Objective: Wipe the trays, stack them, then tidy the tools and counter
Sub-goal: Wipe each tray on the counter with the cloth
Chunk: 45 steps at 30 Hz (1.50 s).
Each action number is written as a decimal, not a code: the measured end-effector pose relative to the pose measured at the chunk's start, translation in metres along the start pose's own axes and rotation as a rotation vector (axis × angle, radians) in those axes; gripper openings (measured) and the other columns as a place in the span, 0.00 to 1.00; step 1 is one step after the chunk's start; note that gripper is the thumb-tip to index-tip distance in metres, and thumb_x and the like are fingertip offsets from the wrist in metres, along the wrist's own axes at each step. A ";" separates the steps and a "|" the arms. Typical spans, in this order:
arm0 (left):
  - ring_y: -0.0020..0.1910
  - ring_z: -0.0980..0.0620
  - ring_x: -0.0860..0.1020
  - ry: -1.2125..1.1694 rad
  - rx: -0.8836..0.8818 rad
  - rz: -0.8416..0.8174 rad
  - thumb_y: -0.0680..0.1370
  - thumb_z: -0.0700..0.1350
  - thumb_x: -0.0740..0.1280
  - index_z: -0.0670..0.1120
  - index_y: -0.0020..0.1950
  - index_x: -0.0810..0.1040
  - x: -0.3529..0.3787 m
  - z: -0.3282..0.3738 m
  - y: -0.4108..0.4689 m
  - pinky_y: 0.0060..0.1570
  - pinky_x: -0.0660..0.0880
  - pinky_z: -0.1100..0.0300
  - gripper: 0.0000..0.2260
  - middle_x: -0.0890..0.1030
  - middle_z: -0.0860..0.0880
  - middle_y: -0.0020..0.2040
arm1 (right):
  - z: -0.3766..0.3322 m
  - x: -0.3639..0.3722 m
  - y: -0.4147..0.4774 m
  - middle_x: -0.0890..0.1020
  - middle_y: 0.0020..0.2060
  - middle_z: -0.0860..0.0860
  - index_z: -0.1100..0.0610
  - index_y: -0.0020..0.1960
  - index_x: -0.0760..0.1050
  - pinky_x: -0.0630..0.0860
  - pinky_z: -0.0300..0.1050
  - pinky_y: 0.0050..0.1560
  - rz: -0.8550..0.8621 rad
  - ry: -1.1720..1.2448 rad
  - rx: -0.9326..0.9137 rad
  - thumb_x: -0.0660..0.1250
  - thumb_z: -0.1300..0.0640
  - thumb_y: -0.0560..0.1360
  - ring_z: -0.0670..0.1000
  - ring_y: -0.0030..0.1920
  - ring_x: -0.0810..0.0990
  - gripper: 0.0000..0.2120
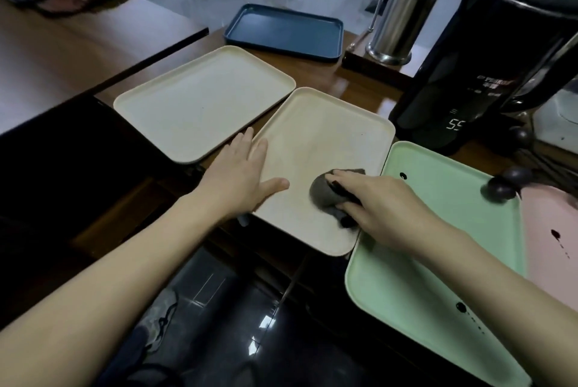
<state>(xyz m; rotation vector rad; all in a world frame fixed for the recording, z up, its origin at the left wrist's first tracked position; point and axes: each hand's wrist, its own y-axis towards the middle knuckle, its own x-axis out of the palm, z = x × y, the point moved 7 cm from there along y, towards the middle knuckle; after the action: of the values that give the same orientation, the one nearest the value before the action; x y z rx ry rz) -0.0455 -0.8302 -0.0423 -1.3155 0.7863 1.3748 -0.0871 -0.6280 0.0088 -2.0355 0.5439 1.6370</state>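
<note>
Two cream trays lie on the wooden counter: one at the left [200,102] and one in the middle [328,139]. My left hand [240,174] lies flat with straight fingers on the left rim of the middle tray. My right hand [375,202] presses a crumpled grey cloth [325,192] against that tray's near right part, fingers curled over it. A green tray [438,249] with dark spots sits at the right, under my right forearm. A pink tray [553,236] with dark stains shows at the right edge. A blue tray [284,31] lies at the back.
A black electric kettle [488,74] with a lit "55" display stands at the right rear. A steel cylinder holder [397,20] stands behind it. Dark round-ended tools [506,183] lie by the green tray's far corner. A raised wooden shelf [78,33] runs along the left.
</note>
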 end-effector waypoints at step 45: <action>0.83 0.46 0.44 -0.246 -0.106 0.091 0.74 0.70 0.66 0.42 0.84 0.44 0.013 -0.008 -0.023 0.80 0.44 0.49 0.52 0.48 0.46 0.84 | -0.007 0.002 0.115 0.83 0.46 0.48 0.46 0.50 0.73 0.68 0.48 0.39 0.174 0.135 -0.012 0.64 0.55 0.74 0.58 0.48 0.79 0.06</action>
<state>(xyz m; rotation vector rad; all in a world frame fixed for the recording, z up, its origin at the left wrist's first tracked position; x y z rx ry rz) -0.0194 -0.8289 -0.0520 -1.1735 0.6196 1.6343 -0.1473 -0.7251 -0.0052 -2.1717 0.7803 1.6098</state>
